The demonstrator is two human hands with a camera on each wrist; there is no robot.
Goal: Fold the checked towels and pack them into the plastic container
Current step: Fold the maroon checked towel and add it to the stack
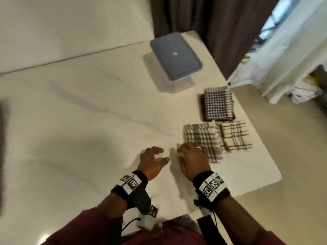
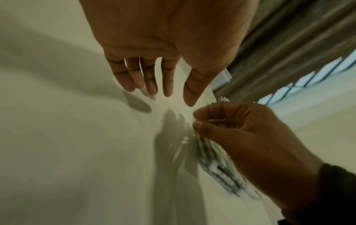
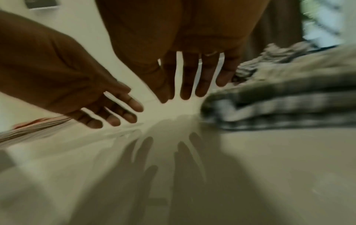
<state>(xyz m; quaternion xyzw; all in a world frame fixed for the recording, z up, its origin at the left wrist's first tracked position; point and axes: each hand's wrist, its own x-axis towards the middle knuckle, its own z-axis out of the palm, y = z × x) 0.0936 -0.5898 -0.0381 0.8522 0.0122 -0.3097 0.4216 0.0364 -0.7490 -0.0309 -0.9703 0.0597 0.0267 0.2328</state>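
Three folded checked towels lie on the right of the white table point(image 1: 88, 121): a maroon-and-white one point(image 1: 217, 106), a grey-and-white one point(image 1: 203, 137) and a cream one with dark lines point(image 1: 234, 137). The plastic container point(image 1: 177, 86) stands behind them with its blue-grey lid point(image 1: 175, 57) on. My left hand point(image 1: 154, 157) point(image 2: 169, 82) hovers over bare table, fingers straight and holding nothing. My right hand point(image 1: 189, 154) point(image 3: 187, 85) is right beside it, fingers spread and empty. Its little finger is next to the near-left corner of the grey towel point(image 3: 279, 103).
The table's right edge point(image 1: 261, 138) runs just past the cream towel, with pale floor beyond. Dark curtains point(image 1: 203, 23) and a white cloth point(image 1: 283, 59) hang behind the container. The table's wide left part shows only marble veins.
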